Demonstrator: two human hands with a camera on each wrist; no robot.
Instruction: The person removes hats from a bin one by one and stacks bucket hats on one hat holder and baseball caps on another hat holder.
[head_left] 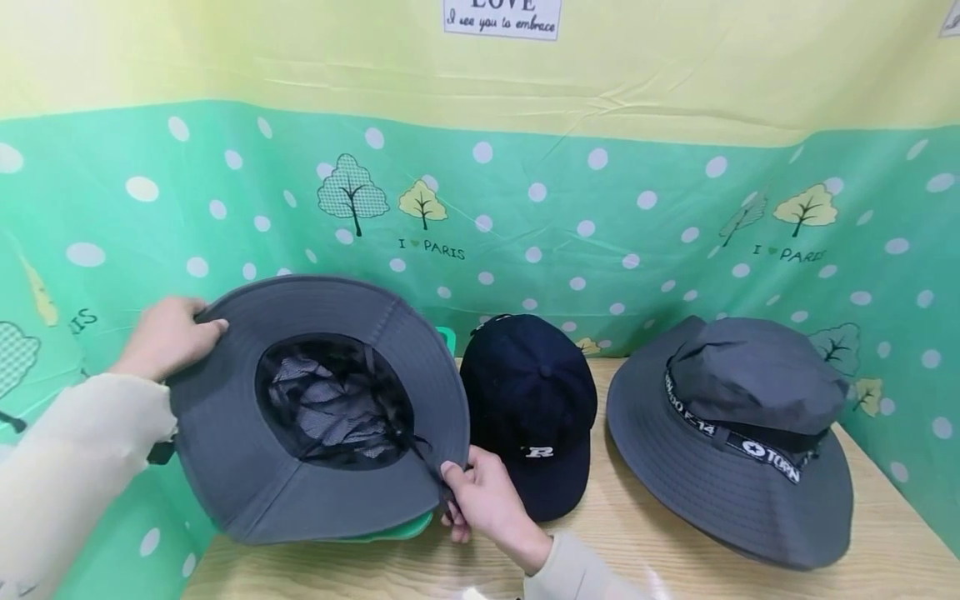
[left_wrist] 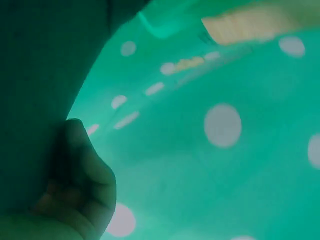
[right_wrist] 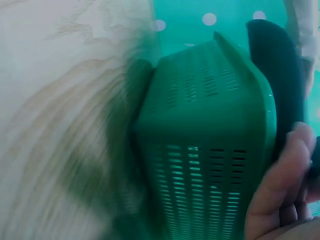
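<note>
A grey wide-brimmed hat (head_left: 360, 508) is held tilted, its underside and dark mesh-lined crown facing me. My left hand (head_left: 168, 337) grips the brim at the upper left, the thumb on the underside. At the lower right of the brim, my right hand (head_left: 487, 492) pinches the edge near a dark cord. Under the hat a green basket (head_left: 411, 528) is mostly hidden. In the right wrist view the slotted basket (right_wrist: 205, 125) shows beside the dark brim (right_wrist: 277, 75). The left wrist view has the left hand's curled fingers (left_wrist: 97, 175) at the brim's shaded side.
A navy cap (head_left: 525, 375) with a white R lies right of the held hat. Farther right, another grey wide-brimmed hat (head_left: 750, 375) rests on the wooden table (head_left: 600, 542). A green and yellow patterned cloth (head_left: 540, 200) hangs behind and along the sides.
</note>
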